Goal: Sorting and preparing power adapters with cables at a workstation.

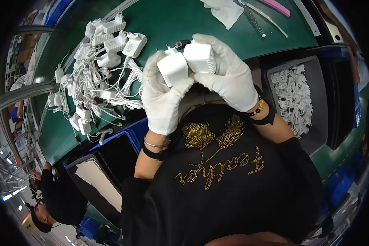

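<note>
I wear white gloves on both hands. My left hand (162, 96) grips a white power adapter (173, 68), a rounded square block. My right hand (229, 76) grips a second white power adapter (201, 57) with ribbed sides, pressed side by side against the first. Both are held up close to my chest, above the near edge of the green work surface (184, 20). A small dark and red piece shows just behind the adapters.
A heap of white adapters with coiled white cables (96, 69) lies on the green surface at the left. A grey bin (317, 102) with white bundled parts (293, 96) sits at the right. A blue crate (123, 137) and dark tray are below left. Another person (53, 205) is at lower left.
</note>
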`<state>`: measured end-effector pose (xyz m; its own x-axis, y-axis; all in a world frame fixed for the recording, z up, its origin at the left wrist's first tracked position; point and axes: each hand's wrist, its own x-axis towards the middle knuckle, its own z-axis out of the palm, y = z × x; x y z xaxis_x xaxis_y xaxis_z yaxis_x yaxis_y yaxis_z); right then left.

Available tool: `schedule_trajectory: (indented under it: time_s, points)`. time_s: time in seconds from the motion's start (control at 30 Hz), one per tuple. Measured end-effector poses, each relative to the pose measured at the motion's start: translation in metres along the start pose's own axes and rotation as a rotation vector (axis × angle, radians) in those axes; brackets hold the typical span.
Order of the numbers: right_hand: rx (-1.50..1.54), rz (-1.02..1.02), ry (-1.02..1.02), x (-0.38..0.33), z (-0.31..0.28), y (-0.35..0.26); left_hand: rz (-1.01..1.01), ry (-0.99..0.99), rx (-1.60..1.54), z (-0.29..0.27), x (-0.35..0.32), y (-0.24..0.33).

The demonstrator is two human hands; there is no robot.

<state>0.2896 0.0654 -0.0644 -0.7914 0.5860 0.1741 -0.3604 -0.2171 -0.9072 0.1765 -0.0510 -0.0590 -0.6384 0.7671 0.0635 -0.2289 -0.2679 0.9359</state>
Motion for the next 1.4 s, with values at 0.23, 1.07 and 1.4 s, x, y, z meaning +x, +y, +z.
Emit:
schedule_trajectory:
  time_s: [0.23,1.07,1.4]
  points:
    - [-0.095,-0.127,-0.043,-0.003,-0.005,0.010,0.084,-0.045,0.118,-0.005,-0.008,-0.006]
    - [0.001,-0.149,0.127,0.015,0.019,0.001,0.469,-0.162,0.512,0.010,0.031,0.024]
    - [1.176,0.265,-0.273,0.021,-0.021,-0.031,0.154,0.035,1.604,-0.044,0.085,0.028]
